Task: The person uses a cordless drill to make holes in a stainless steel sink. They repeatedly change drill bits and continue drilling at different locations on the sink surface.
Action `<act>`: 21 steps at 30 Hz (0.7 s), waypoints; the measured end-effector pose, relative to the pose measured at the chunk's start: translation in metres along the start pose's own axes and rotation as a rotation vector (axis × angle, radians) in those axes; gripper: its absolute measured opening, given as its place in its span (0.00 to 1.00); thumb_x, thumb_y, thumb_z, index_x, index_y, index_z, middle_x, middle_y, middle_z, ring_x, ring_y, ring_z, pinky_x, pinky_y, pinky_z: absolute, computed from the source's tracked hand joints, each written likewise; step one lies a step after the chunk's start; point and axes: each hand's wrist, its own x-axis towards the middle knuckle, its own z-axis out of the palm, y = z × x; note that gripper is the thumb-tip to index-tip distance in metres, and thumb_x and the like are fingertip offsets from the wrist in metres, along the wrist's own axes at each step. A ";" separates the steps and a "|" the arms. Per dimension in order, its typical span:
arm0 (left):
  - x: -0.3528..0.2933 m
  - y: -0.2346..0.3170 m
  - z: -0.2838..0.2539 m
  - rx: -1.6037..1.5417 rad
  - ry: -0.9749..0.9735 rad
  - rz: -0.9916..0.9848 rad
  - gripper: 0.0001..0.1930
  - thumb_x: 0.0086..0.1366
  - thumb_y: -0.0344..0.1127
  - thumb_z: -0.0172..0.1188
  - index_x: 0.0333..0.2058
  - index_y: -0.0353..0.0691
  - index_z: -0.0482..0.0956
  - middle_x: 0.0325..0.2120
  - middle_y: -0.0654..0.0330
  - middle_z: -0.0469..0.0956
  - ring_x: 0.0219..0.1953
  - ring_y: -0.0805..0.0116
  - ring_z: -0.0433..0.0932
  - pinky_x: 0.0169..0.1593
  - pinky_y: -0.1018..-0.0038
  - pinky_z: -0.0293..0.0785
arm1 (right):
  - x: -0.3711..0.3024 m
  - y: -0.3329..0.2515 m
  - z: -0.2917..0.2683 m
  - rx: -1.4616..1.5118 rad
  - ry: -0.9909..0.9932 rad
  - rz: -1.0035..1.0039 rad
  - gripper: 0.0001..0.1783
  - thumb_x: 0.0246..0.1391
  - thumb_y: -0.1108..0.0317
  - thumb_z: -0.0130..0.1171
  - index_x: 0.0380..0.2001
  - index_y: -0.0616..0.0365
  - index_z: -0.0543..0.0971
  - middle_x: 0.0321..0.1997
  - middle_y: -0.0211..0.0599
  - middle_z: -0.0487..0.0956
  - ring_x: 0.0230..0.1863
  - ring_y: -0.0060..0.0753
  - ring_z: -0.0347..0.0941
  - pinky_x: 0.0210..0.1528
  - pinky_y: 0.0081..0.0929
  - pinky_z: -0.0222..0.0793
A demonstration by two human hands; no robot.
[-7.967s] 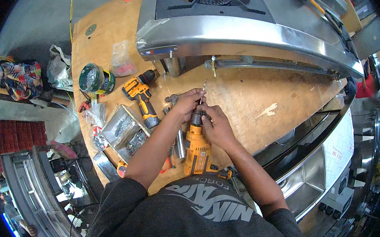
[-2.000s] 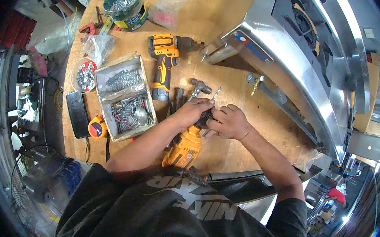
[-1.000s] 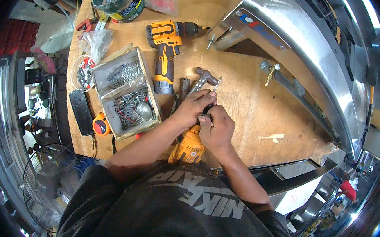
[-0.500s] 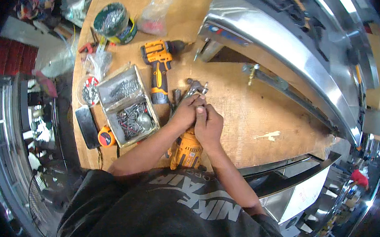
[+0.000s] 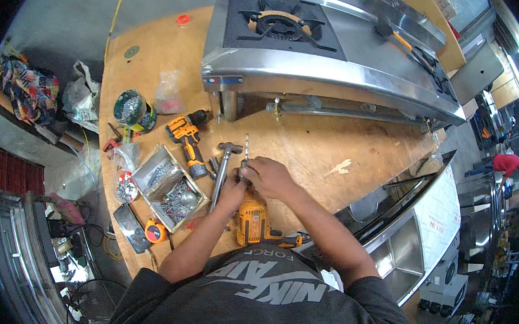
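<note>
A yellow-and-black corded-style power drill (image 5: 252,221) lies in front of me with its body toward my chest. From its front end a slim drill bit (image 5: 247,146) points away from me. My right hand (image 5: 268,178) is closed round the chuck area, thumb and fingers pressed together. On the chuck's other side my left hand (image 5: 232,192) is closed against the drill's front, its fingertips partly hidden. Just left of the bit lies a metal hammer (image 5: 225,168), its head at the far end and its handle running down beside my left hand.
A yellow cordless drill (image 5: 187,142) lies farther left, near a divided box of screws (image 5: 166,212). A phone (image 5: 131,227), a tape measure (image 5: 155,231) and a tub (image 5: 131,109) stand along the left side. A steel gas stove (image 5: 326,73) fills the table's far side.
The view has shifted, showing more of the stove. My hands have come slightly apart, and the drill bit and the hammer's length now show beyond and beside them.
</note>
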 end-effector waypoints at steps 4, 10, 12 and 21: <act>-0.011 0.022 0.006 0.075 0.010 0.153 0.13 0.70 0.36 0.50 0.48 0.35 0.69 0.38 0.55 0.77 0.39 0.67 0.76 0.44 0.70 0.72 | -0.007 -0.027 -0.046 0.055 0.005 -0.085 0.24 0.64 0.46 0.43 0.38 0.58 0.75 0.34 0.49 0.76 0.39 0.56 0.74 0.40 0.46 0.71; -0.074 0.129 0.023 0.020 -0.087 0.280 0.29 0.72 0.51 0.47 0.62 0.38 0.57 0.49 0.53 0.70 0.52 0.66 0.68 0.57 0.68 0.63 | -0.027 -0.078 -0.082 0.378 0.342 -0.125 0.25 0.62 0.46 0.48 0.29 0.60 0.72 0.28 0.49 0.70 0.30 0.56 0.70 0.32 0.41 0.67; -0.083 0.135 0.013 0.040 -0.209 0.428 0.31 0.70 0.54 0.49 0.62 0.38 0.56 0.48 0.56 0.69 0.53 0.68 0.67 0.58 0.68 0.62 | -0.039 -0.098 -0.104 0.471 0.286 -0.169 0.25 0.62 0.46 0.47 0.27 0.59 0.72 0.26 0.47 0.69 0.29 0.55 0.69 0.31 0.41 0.66; -0.135 0.146 -0.004 -0.192 -0.363 0.239 0.38 0.42 0.37 0.73 0.52 0.38 0.65 0.40 0.66 0.71 0.43 0.78 0.72 0.48 0.80 0.69 | -0.084 -0.126 -0.068 0.367 0.438 -0.338 0.23 0.61 0.46 0.49 0.25 0.55 0.71 0.24 0.45 0.67 0.24 0.54 0.68 0.25 0.40 0.65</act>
